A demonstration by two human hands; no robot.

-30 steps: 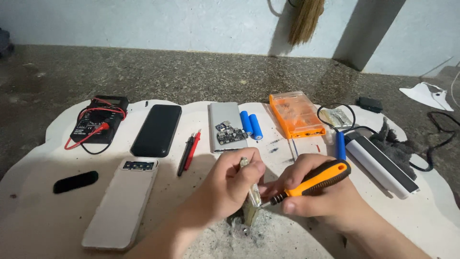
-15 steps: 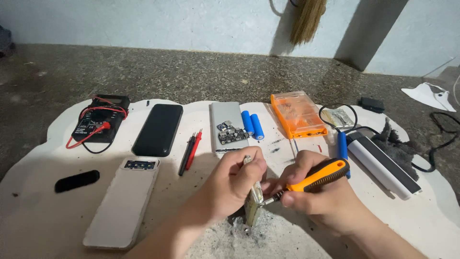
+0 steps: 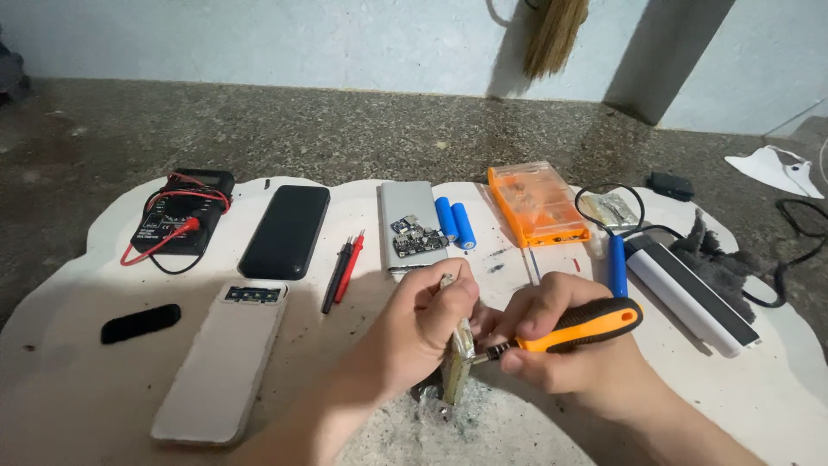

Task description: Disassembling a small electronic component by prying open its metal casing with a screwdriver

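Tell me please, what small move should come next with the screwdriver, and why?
Probably a gentle twist of the orange-and-black handled screwdriver to pry. The right hand presses its metal tip against the edge of the thin upright metal piece, which the left hand pinches steady over grey debris.

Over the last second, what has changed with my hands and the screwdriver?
Hardly anything. The left hand still pinches the upright flat pack, and the right hand still presses the screwdriver tip against its side; both only drifted slightly. The batteries, meter and orange box stayed put.
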